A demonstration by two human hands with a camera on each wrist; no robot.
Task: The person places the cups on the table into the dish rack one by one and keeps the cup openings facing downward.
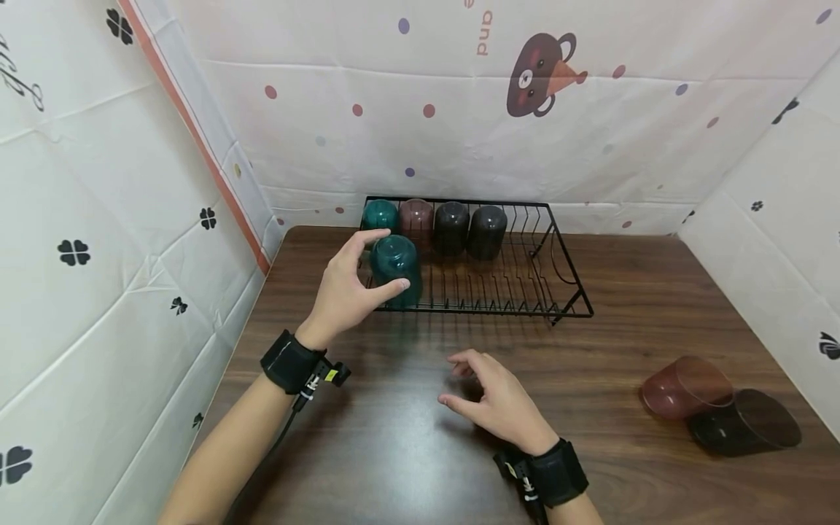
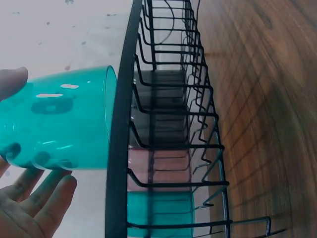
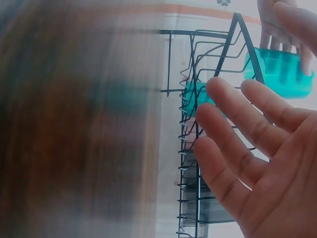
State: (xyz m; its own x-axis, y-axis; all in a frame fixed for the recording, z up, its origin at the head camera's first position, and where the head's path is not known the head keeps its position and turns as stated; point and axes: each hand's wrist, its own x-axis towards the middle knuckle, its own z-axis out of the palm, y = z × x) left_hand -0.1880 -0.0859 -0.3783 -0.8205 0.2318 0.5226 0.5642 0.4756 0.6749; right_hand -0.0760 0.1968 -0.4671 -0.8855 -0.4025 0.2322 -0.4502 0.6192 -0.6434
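Between your left hand's thumb and curled fingers sits the translucent teal plastic cup, held mouth down at the front left corner of the black wire dish rack. Your fingers wrap its near side and your thumb arches over the base. Just behind that grip, along the rack's back edge, stand four more upturned plastic cups: a second teal cup, a brownish-pink cup, and two dark smoky cups.

Your left wrist view adds what the head view cannot: the held cup's rim lies right against the rack's black top rail, with the cup body on the outside of it, and your fingertips press the cup's wall. Whether the rim rests on the wires cannot be told.

To the right of the grip and nearer to you, your right hand hovers over the dark wooden table, fingers loosely spread and holding nothing; its wrist view confirms the bare palm, though the rest of that frame is blurred.

Far right of both hands, two cups lie on their sides touching each other: a reddish translucent cup and a dark brown translucent cup.
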